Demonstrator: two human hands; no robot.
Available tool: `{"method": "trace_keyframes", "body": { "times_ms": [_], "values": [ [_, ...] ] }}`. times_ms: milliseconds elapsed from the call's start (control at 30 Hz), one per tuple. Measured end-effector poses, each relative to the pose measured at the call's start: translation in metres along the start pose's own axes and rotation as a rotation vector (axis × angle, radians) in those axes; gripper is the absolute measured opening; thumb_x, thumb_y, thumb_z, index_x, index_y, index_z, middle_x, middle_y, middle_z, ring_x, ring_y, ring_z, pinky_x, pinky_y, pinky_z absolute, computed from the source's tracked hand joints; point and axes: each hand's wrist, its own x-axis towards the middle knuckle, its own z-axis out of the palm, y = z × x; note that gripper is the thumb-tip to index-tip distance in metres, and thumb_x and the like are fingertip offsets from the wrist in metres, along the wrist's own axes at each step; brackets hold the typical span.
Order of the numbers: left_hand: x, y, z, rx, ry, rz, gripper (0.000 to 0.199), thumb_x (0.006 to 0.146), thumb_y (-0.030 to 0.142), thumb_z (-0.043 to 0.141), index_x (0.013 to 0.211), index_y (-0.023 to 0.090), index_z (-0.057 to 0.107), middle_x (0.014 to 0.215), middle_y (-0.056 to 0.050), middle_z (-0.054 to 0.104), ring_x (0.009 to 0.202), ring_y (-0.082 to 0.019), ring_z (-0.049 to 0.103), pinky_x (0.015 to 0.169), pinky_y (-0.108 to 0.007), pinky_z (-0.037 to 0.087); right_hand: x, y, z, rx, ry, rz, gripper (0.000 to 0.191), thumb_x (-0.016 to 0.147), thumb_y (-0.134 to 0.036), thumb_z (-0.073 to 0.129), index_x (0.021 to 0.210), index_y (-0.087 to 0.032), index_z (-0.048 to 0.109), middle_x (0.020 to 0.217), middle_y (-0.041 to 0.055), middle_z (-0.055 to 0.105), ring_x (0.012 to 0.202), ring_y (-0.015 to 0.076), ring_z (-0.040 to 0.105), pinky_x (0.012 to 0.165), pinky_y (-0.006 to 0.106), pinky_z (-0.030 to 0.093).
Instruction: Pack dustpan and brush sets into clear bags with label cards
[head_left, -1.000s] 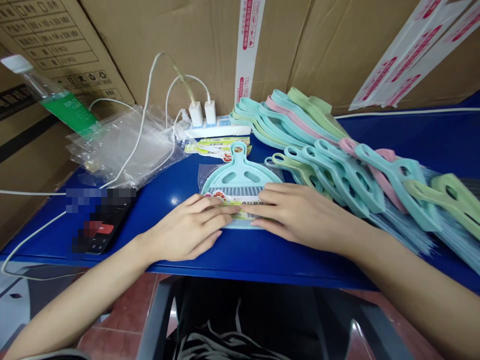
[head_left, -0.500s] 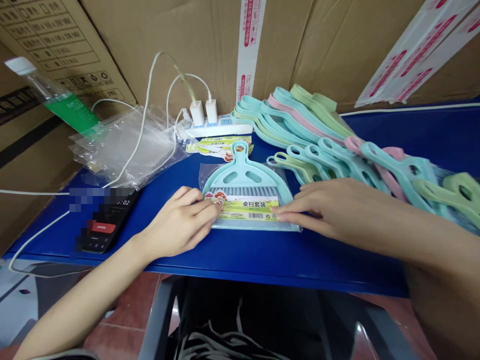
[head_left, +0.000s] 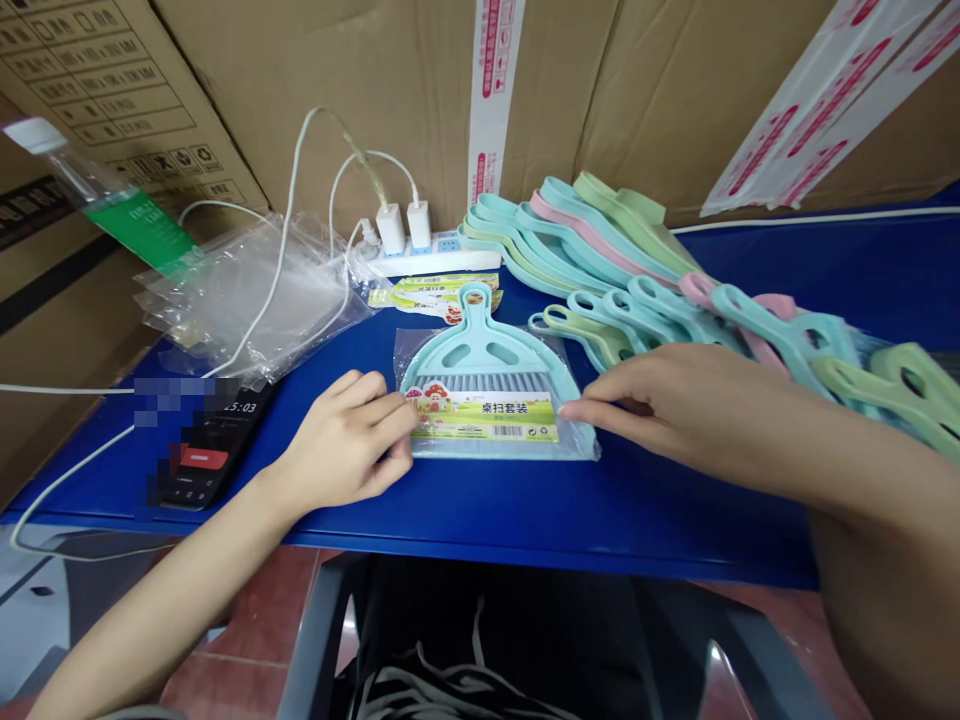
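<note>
Our left hand [head_left: 343,440] and right hand [head_left: 660,395], both curled, grip unclear, flank the bagged dustpan [head_left: 477,345], its handle [head_left: 476,318] pointing away.

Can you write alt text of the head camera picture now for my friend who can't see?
A left hand and right hand flank a light-blue dustpan and brush in a clear bag on a blue table. Other dustpans and more brushes lie to the right.
</note>
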Motion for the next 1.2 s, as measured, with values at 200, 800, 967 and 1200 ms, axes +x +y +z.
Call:
{"method": "trace_keyframes", "body": {
  "times_ms": [200,800,967,1200],
  "values": [
    [-0.004,-0.001,-0.001,0.051,0.030,0.060,0.021,0.091,0.013,0.046,0.083,0.020,0.064,0.076,-0.002,0.069,0.068,-0.017,0.051,0.065,-0.032,0.043,0.006,-0.009,-0.006,-0.027,0.083,-0.054,0.060,0.103,-0.051,0.023,0.069,-0.023,0.063,0.065,0.0039,0.068,0.057,0.0186,0.061,0.050,0.031,0.035],
    [0.000,0.013,0.004,0.041,0.020,0.241,0.030,0.097,0.017,0.040,0.105,0.021,0.069,0.114,0.000,0.075,0.100,-0.016,0.060,0.086,-0.030,0.046,0.014,-0.028,0.024,-0.076,0.162,-0.371,0.035,0.103,-0.027,0.040,0.100,-0.017,0.073,0.076,0.0035,0.071,0.070,0.0189,0.062,0.066,0.031,0.047],
    [0.005,0.013,0.005,-0.027,-0.118,0.159,0.035,0.097,0.018,0.041,0.125,0.016,0.062,0.126,-0.002,0.070,0.110,-0.019,0.058,0.092,-0.033,0.043,0.016,-0.028,0.033,-0.083,0.157,-0.356,0.029,0.101,-0.024,0.045,0.108,-0.016,0.073,0.078,0.0034,0.073,0.071,0.0190,0.063,0.067,0.032,0.048],
    [0.000,0.008,0.002,-0.015,-0.083,0.084,0.032,0.095,0.014,0.042,0.118,0.014,0.064,0.098,-0.004,0.078,0.094,-0.021,0.059,0.083,-0.036,0.045,0.013,-0.021,0.025,-0.071,0.037,-0.270,0.028,0.100,-0.026,0.049,0.110,-0.025,0.075,0.078,0.0008,0.077,0.070,0.0196,0.064,0.066,0.032,0.045]
  ]
}}
